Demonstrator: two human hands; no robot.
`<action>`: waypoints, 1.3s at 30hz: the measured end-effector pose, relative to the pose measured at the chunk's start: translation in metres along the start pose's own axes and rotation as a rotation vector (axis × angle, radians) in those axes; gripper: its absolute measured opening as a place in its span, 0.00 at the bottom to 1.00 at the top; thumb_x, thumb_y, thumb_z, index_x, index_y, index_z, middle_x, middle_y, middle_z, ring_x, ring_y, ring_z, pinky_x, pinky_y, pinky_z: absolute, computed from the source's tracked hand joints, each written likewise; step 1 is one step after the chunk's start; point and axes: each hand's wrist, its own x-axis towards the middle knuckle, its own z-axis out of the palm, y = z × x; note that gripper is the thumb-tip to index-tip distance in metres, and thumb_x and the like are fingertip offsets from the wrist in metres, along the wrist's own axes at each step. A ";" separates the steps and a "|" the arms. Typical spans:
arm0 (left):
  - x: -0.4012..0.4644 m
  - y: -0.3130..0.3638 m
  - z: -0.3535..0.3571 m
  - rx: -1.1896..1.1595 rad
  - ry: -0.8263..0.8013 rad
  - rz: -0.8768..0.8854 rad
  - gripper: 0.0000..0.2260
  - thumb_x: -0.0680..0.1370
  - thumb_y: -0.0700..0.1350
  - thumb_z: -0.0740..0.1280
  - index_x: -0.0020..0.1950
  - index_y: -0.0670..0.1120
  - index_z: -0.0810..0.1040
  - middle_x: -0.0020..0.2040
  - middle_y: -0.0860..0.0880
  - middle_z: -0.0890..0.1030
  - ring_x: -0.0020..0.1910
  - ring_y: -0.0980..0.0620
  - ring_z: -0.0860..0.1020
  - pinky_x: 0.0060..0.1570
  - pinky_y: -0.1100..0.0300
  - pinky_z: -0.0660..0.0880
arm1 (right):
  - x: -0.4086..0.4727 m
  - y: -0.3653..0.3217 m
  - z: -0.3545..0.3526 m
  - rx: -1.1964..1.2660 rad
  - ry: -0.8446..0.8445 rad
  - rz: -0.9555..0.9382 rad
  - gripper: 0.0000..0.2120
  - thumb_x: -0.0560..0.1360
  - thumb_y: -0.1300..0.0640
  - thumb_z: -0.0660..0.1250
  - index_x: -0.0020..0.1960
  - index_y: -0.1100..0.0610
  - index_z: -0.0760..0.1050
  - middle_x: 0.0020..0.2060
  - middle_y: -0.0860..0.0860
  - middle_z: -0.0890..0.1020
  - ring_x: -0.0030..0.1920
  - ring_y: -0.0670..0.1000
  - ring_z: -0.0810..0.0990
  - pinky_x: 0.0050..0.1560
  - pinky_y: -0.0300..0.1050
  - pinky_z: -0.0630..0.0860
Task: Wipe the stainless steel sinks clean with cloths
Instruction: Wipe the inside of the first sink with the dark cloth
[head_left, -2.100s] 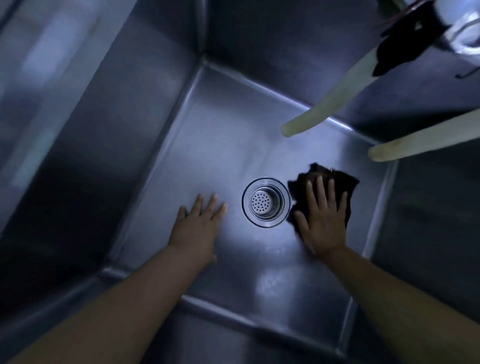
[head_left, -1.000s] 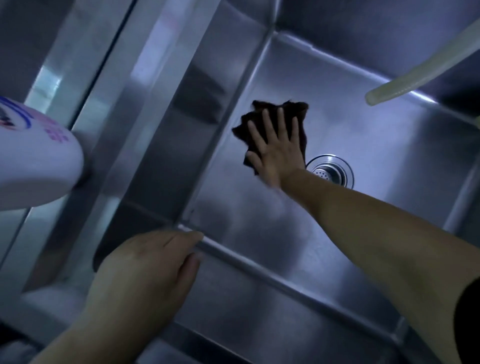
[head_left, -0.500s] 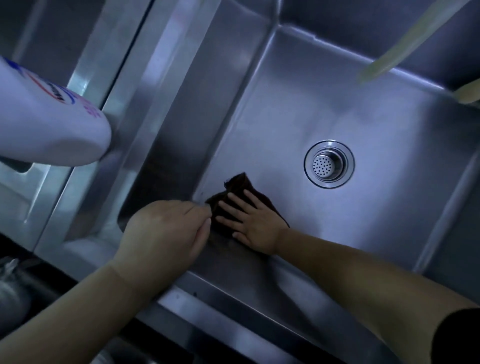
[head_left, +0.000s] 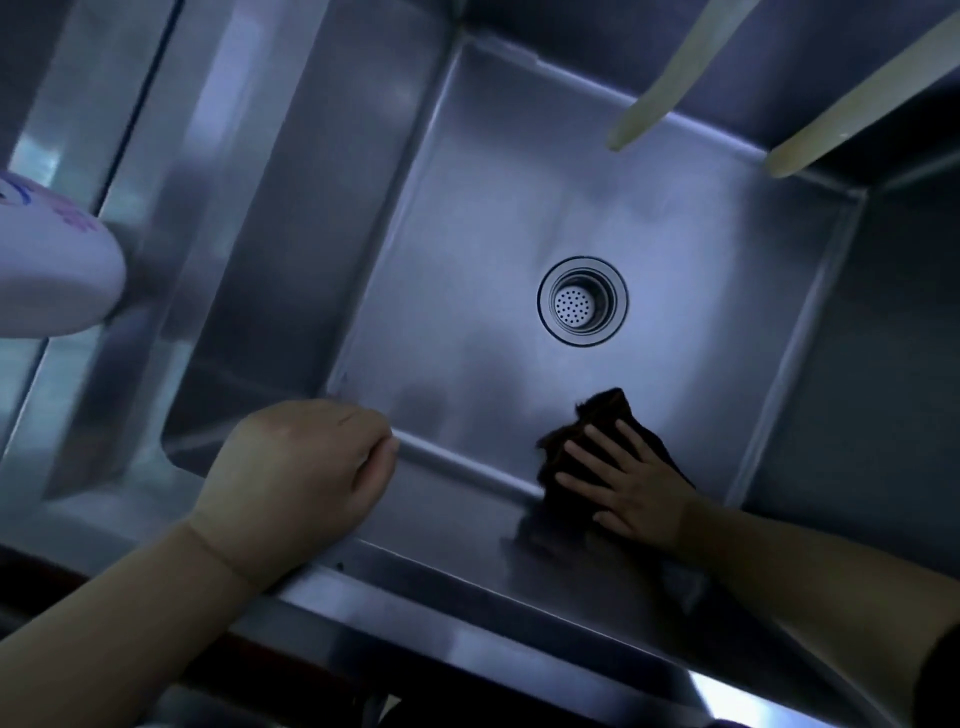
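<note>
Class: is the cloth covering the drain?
No, the cloth lies under the right hand at the sink's near edge, apart from the drain.

Right hand (head_left: 631, 491) covers most of the cloth (head_left: 605, 415); left of the sink (head_left: 395, 249), a blurred bottle (head_left: 49, 260) runs off-frame

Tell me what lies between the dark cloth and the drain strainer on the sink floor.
Nothing: in the head view the stretch from the dark cloth, pressed under the right hand, up to the drain strainer is bare sink floor.
</note>
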 end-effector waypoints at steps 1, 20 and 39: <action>0.000 0.000 0.000 0.013 0.008 0.012 0.14 0.75 0.47 0.60 0.31 0.46 0.78 0.28 0.47 0.76 0.27 0.44 0.75 0.26 0.53 0.72 | 0.012 -0.001 -0.003 0.002 0.016 -0.002 0.28 0.76 0.40 0.55 0.74 0.48 0.61 0.72 0.57 0.65 0.74 0.64 0.56 0.70 0.67 0.51; 0.003 0.019 -0.004 0.228 -0.043 0.147 0.14 0.76 0.44 0.61 0.32 0.45 0.77 0.28 0.45 0.75 0.26 0.43 0.74 0.26 0.53 0.71 | 0.116 -0.016 -0.020 0.082 0.137 0.277 0.32 0.74 0.40 0.56 0.75 0.50 0.60 0.75 0.57 0.60 0.74 0.64 0.55 0.71 0.69 0.50; 0.028 0.096 0.025 0.094 -0.260 0.203 0.12 0.72 0.47 0.59 0.29 0.49 0.73 0.25 0.48 0.74 0.25 0.45 0.74 0.25 0.59 0.68 | 0.043 0.168 -0.020 0.216 0.158 1.008 0.35 0.75 0.38 0.52 0.77 0.50 0.49 0.77 0.59 0.50 0.75 0.65 0.45 0.71 0.68 0.41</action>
